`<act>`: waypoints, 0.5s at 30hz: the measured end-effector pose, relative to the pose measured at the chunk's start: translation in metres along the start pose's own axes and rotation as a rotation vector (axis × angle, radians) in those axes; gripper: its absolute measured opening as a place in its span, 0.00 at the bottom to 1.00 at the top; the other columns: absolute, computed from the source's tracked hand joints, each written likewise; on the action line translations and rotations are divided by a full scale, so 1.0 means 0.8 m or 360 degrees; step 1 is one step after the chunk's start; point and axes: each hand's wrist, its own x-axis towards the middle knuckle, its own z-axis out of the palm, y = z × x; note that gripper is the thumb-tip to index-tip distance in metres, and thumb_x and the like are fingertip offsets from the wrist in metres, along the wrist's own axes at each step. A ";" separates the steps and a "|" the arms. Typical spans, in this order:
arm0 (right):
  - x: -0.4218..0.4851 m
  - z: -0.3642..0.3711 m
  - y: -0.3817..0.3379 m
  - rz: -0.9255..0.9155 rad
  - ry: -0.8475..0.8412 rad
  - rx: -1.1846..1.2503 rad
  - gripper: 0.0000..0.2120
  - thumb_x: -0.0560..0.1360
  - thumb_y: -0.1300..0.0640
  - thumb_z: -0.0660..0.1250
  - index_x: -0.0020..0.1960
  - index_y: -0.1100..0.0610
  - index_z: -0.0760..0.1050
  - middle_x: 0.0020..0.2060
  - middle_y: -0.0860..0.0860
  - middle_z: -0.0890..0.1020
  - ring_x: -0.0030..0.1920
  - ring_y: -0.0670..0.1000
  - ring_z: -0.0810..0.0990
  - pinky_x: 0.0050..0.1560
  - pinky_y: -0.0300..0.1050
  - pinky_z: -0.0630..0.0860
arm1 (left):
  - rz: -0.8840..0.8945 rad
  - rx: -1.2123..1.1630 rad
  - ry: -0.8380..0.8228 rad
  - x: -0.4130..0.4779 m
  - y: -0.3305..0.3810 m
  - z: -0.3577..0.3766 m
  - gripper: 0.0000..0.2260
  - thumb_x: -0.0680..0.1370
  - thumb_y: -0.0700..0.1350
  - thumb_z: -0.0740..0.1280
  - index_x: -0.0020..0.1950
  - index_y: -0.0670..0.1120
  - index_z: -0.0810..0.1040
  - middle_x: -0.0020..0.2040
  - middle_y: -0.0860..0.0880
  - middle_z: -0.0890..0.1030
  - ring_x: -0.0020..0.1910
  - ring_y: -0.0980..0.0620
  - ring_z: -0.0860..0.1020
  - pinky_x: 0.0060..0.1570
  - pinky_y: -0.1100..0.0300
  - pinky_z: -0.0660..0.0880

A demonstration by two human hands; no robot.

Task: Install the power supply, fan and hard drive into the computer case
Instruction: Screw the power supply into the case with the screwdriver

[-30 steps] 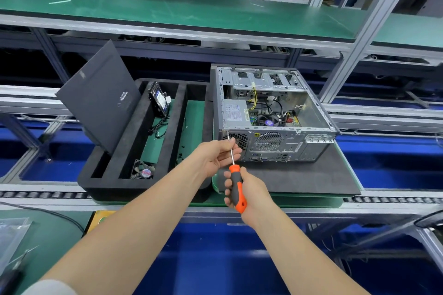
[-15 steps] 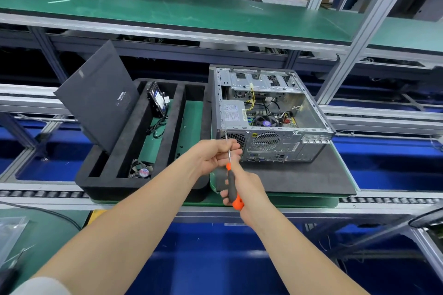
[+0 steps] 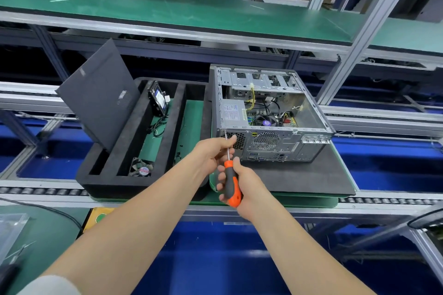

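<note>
The open computer case (image 3: 271, 112) lies on a dark mat, rear panel toward me. The grey power supply (image 3: 233, 112) sits inside its left rear corner. My right hand (image 3: 242, 185) grips the orange and grey handle of a screwdriver (image 3: 231, 184). Its tip meets the rear panel's top-left corner by the power supply grille. My left hand (image 3: 213, 153) pinches the metal shaft. The hard drive (image 3: 158, 100) leans upright in the black foam tray (image 3: 100, 185), and the fan (image 3: 141, 167) lies at the tray's near end.
The case's black side panel (image 3: 96, 96) leans against the tray's left side. Loose black cables lie in the tray's middle slot. Roller rails run along the conveyor's near edge. A plastic bag (image 3: 10, 230) lies on the green bench at lower left.
The handle has rotated in my right hand, its orange and grey sides changing places. The tip stays at the same corner and my left hand stays on the shaft.
</note>
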 end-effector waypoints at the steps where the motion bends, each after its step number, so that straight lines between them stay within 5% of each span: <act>1: 0.001 0.000 0.000 0.0024 -0.0005 -0.0011 0.27 0.84 0.36 0.57 0.48 0.58 0.81 0.34 0.52 0.81 0.28 0.51 0.76 0.29 0.41 0.72 | -0.0001 0.0016 0.0025 0.001 0.000 0.000 0.11 0.73 0.45 0.78 0.47 0.43 0.79 0.33 0.47 0.80 0.20 0.55 0.74 0.18 0.65 0.68; 6: 0.007 0.004 0.004 -0.0173 0.0248 -0.0158 0.24 0.77 0.40 0.73 0.48 0.62 0.79 0.29 0.53 0.79 0.27 0.51 0.77 0.28 0.44 0.77 | 0.0083 0.0124 -0.0010 0.001 0.002 0.005 0.14 0.74 0.45 0.78 0.54 0.42 0.78 0.33 0.47 0.78 0.30 0.54 0.76 0.27 0.62 0.74; 9: 0.003 0.002 -0.002 -0.0063 0.0046 0.0016 0.22 0.83 0.41 0.63 0.48 0.60 0.79 0.31 0.52 0.79 0.30 0.52 0.76 0.29 0.43 0.74 | -0.0016 0.0127 -0.0160 -0.007 0.006 -0.006 0.10 0.78 0.51 0.73 0.49 0.45 0.80 0.37 0.49 0.81 0.32 0.54 0.77 0.27 0.62 0.74; 11: 0.003 -0.002 -0.003 -0.0005 0.0035 0.0030 0.26 0.85 0.39 0.57 0.50 0.60 0.81 0.32 0.52 0.81 0.29 0.51 0.76 0.29 0.42 0.73 | -0.0068 0.0028 -0.0280 -0.011 0.008 -0.018 0.08 0.82 0.47 0.67 0.55 0.45 0.83 0.44 0.52 0.86 0.37 0.55 0.83 0.31 0.62 0.78; 15: 0.005 -0.001 0.002 -0.0133 0.0158 -0.0067 0.25 0.80 0.38 0.67 0.54 0.62 0.80 0.37 0.56 0.79 0.28 0.53 0.78 0.28 0.44 0.76 | 0.0014 0.0079 -0.0202 -0.015 0.005 -0.019 0.06 0.83 0.41 0.65 0.55 0.45 0.82 0.45 0.52 0.86 0.40 0.56 0.85 0.37 0.64 0.78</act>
